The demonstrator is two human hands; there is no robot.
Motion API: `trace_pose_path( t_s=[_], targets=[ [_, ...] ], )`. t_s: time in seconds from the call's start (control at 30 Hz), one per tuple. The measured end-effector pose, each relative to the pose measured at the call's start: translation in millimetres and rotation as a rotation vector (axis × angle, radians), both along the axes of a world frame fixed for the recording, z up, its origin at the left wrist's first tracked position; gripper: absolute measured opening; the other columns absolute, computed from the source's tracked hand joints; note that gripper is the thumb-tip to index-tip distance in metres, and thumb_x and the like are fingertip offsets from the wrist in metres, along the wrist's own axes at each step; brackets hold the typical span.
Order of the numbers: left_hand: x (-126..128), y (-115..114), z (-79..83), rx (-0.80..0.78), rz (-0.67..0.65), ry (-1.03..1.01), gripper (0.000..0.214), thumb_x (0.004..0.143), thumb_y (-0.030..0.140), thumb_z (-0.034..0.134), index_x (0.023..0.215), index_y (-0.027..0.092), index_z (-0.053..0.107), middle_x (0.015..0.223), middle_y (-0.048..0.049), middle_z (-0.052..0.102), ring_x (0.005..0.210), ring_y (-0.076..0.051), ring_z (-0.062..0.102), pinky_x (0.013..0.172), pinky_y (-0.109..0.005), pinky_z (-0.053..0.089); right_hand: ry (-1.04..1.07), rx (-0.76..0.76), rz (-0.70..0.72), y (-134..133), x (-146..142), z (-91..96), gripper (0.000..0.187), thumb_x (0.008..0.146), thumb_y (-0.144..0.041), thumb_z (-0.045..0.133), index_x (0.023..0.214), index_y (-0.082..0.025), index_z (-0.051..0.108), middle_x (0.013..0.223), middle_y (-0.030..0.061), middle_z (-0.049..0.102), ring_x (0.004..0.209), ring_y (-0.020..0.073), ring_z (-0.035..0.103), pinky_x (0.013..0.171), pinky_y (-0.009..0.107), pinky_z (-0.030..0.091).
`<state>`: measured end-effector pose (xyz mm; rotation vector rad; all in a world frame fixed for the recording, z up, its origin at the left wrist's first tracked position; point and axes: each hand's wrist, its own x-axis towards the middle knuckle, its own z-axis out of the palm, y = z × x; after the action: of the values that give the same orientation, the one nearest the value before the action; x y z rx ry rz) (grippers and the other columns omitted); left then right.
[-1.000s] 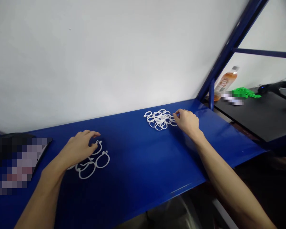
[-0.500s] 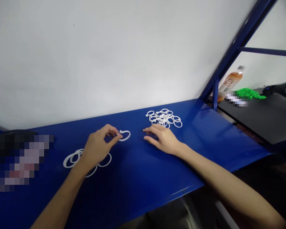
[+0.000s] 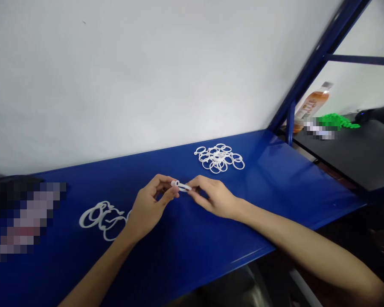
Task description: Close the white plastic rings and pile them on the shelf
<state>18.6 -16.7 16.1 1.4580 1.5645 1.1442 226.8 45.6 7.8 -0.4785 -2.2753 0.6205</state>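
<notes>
Both hands meet above the middle of the blue shelf. My left hand and my right hand pinch the two ends of one white plastic ring between their fingertips, held edge-on. A pile of several small white rings lies farther back to the right, near the wall. A smaller group of larger white rings lies flat to the left, beside my left wrist.
A white wall rises behind the shelf. A blue slanted frame post stands at right. Beyond it a dark table carries an orange bottle and green pieces. A blurred dark object lies at far left.
My left hand lifted a ring from the left group and carried it to the middle. My right hand left the right pile and came over to grip the same ring.
</notes>
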Motion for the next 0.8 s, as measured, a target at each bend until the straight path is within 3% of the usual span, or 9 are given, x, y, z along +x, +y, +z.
trace_pose_path(
  t_s=[0.13, 0.23, 0.37, 0.63, 0.8],
  targets=[
    [-4.3, 3.4, -1.7, 0.026, -0.007, 0.101, 0.033, 0.084, 0.054, 0.066, 0.090, 0.021, 0.063, 0.076, 0.0019, 0.065, 0.069, -0.013, 0.061, 0.062, -0.025, 0.044, 0.088, -0.098, -0.019, 0.5, 1.7, 0.3, 0.022, 0.099, -0.023, 0.052, 0.120, -0.017, 0.058, 0.087, 0.0034, 0.069, 0.073, 0.0127, 0.066, 0.066, 0.025, 0.055],
    [-3.9, 4.5, -5.6, 0.037, -0.033, 0.117, 0.028, 0.080, 0.048, 0.069, 0.085, 0.022, 0.063, 0.077, 0.0031, 0.064, 0.069, -0.012, 0.059, 0.062, -0.024, 0.043, 0.040, -0.130, 0.048, 1.4, 2.2, -0.1, 0.011, 0.098, -0.024, 0.055, 0.102, -0.017, 0.062, 0.077, 0.0005, 0.065, 0.065, 0.0114, 0.063, 0.062, 0.023, 0.051],
    [-1.6, 3.6, -7.9, 0.030, -0.076, 0.088, 0.021, 0.074, 0.034, 0.074, 0.088, 0.023, 0.064, 0.076, 0.0052, 0.065, 0.071, -0.013, 0.060, 0.066, -0.025, 0.045, 0.008, -0.151, 0.147, 1.9, 2.4, -0.5, 0.015, 0.099, -0.023, 0.055, 0.086, -0.017, 0.059, 0.075, 0.0001, 0.063, 0.061, 0.0092, 0.058, 0.059, 0.021, 0.046],
    [2.3, -2.2, -5.0, 0.077, -0.130, 0.177, 0.014, 0.071, 0.019, 0.063, 0.085, 0.023, 0.065, 0.070, 0.0066, 0.066, 0.068, -0.013, 0.059, 0.072, -0.027, 0.046, -0.091, -0.001, 0.241, -4.4, 8.7, 3.8, 0.023, 0.105, -0.023, 0.043, 0.096, -0.016, 0.063, 0.086, 0.0055, 0.065, 0.073, 0.0123, 0.060, 0.066, 0.024, 0.049],
    [-2.9, 1.6, -5.7, 0.087, -0.175, 0.398, 0.017, 0.074, 0.029, 0.069, 0.091, 0.026, 0.067, 0.078, 0.0042, 0.069, 0.077, -0.017, 0.062, 0.077, -0.032, 0.047, -0.191, 0.072, 0.257, -1.8, 5.1, -0.5, 0.025, 0.106, -0.025, 0.042, 0.103, -0.014, 0.064, 0.093, 0.0078, 0.067, 0.081, 0.0144, 0.063, 0.074, 0.026, 0.052]
  ],
)
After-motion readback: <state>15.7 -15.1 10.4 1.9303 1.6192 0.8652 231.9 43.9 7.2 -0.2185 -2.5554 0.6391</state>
